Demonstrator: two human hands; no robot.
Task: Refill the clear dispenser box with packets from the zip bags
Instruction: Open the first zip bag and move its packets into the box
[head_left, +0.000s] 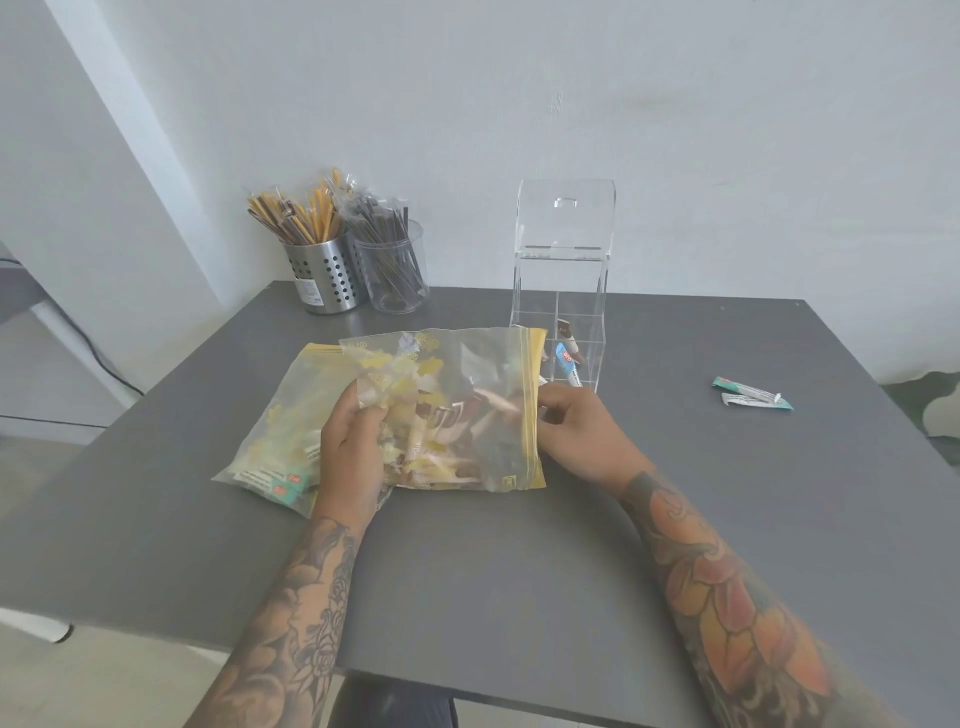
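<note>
A clear dispenser box (563, 291) stands upright toward the back of the grey desk (467, 571), close to the white wall. Its hinged lid (566, 218) is swung up and open, showing a small slot near its top edge. Thin clear walls split the inside into compartments, and only a few packets (567, 358) lie in the bottom ones, one with a blue and red label and one brown.

In front of the box, two zip bags lie on the desk. The upper zip bag (467, 410) is clear with a yellow seal strip down its right edge and partly covers the lower front of the box; it holds brown, pink and pale packets. The left hand (356, 447) grips this bag's crumpled left side, fingers curled into the plastic. The right hand (571, 423) pinches the bag at the yellow strip, thumb and fingers closed on the edge. The second zip bag (275, 441) lies flat beneath and to the left, with white and green packets inside.

Two loose green and white packets (753, 393) lie on the desk well to the right of the box. At the back left, a perforated metal cup (324, 280) and a clear cup (397, 273) stand side by side, both full of stir sticks.
</note>
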